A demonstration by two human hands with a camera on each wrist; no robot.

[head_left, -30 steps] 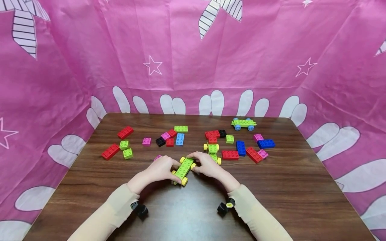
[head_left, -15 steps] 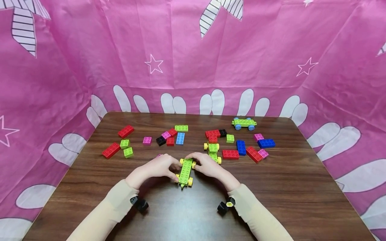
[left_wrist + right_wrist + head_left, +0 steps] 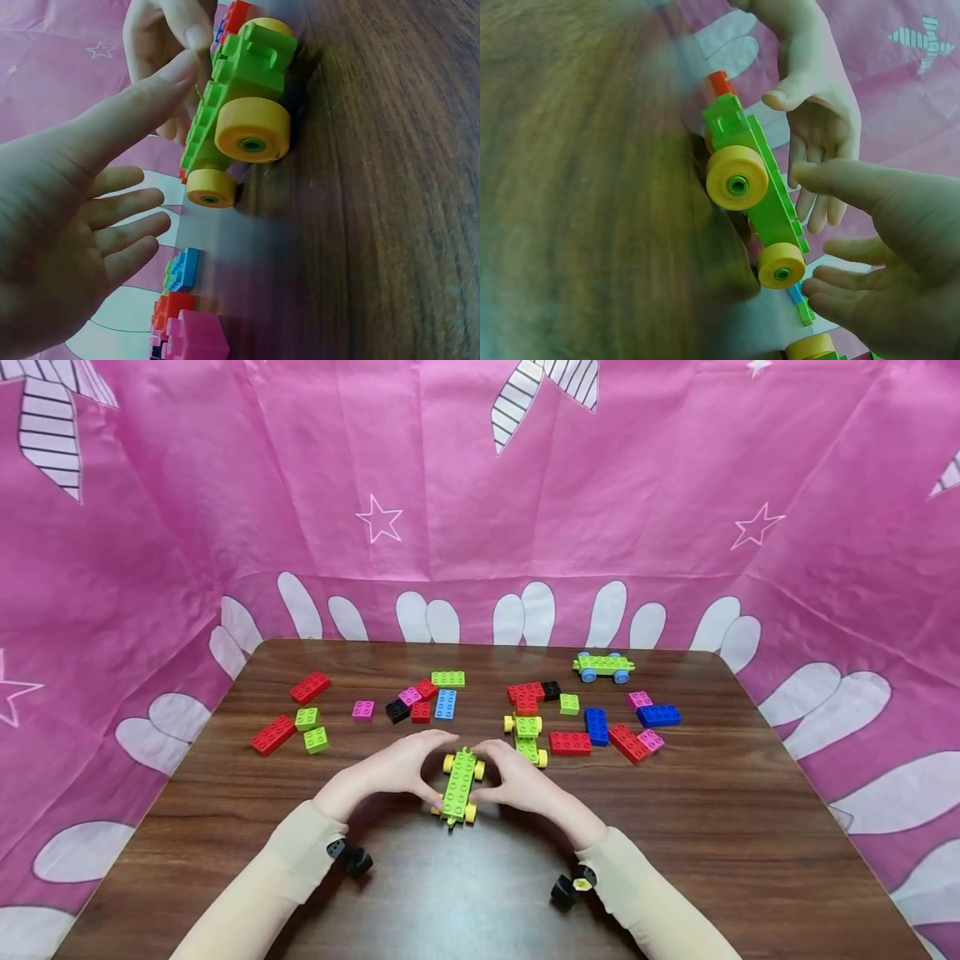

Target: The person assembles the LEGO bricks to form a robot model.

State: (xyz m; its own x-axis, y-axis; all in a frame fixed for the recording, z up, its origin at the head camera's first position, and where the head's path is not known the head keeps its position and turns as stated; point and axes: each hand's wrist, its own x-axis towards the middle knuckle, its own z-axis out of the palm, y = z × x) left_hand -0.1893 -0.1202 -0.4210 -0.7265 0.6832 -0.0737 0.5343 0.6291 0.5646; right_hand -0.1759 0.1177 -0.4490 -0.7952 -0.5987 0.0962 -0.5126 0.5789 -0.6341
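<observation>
A green toy car base [image 3: 459, 785] with yellow wheels stands on the table between both hands, studs up. My left hand [image 3: 401, 768] curves around its left side, thumb near the near end. Opposite it, my right hand [image 3: 521, 774] arcs around the right side. In the left wrist view the left fingers [image 3: 124, 202] are spread with nothing in them, and the thumb is close to the studs. The right wrist view shows the right fingers [image 3: 847, 289] apart from the yellow wheels [image 3: 737, 178]. Whether either thumb touches the base, I cannot tell.
Just behind the right hand sits another green base with yellow wheels [image 3: 527, 727]. A blue-wheeled green base [image 3: 603, 666] stands at the back right. Loose bricks lie left and right, among them a red brick [image 3: 273, 735], a light blue brick [image 3: 446, 704] and a dark blue brick [image 3: 659, 716].
The car base has turned from a slant to nearly straight, pointing away from me. Both hands have loosened and drawn slightly apart from it.
</observation>
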